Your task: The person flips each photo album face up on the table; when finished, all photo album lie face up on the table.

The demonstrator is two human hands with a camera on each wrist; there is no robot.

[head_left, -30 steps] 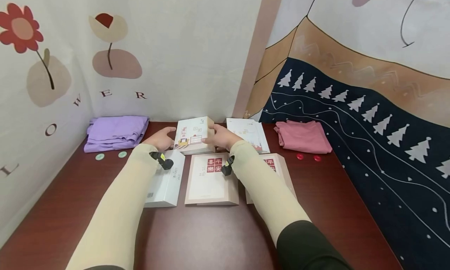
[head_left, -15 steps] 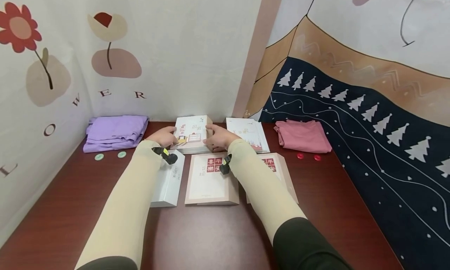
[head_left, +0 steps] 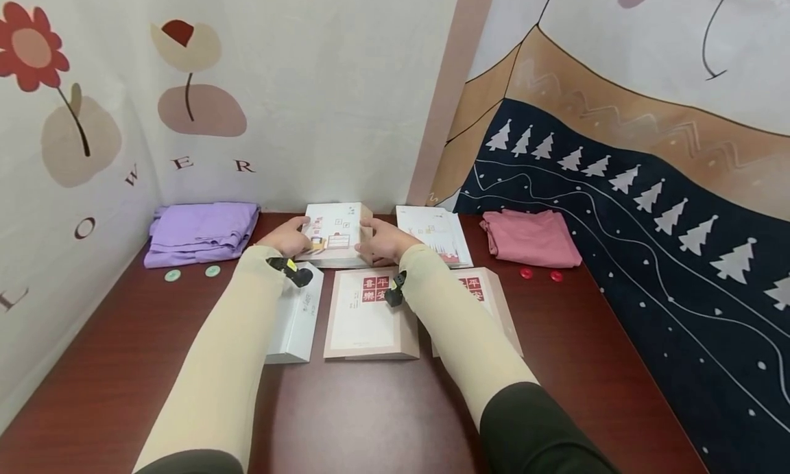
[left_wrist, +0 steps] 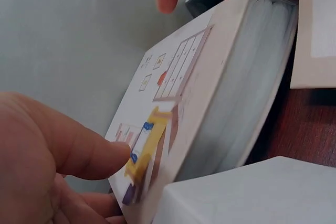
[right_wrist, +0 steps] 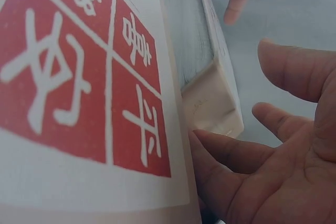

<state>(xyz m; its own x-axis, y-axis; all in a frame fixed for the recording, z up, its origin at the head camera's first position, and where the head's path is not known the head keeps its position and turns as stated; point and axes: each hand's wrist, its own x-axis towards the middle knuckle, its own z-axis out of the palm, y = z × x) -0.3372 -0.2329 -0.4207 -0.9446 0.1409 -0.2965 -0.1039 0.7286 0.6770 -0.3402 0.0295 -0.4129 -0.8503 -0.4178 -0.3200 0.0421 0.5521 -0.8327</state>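
From the head camera, the left hand and the right hand flank a thick white album at the back of the dark red, wood-grained table, its smooth cover printed with small drawings. To its right lies another white album; nearer the person are a glossy white box, a cream album with a red square of white characters, and a second cream album partly under the right sleeve. A soft, folded lilac cloth sits at far left, a folded pink cloth at right. In the left wrist view, the left hand's thumb reaches straight over the cover near the yellow drawing, with the other fingers low beside the edge; whether the thumb presses or hovers I cannot tell. The block of pages looks filmy and pale between stiff covers. In the right wrist view, the right hand is spread, thumb raised apart from the white album, while lower fingertips touch its squared, beige spine.
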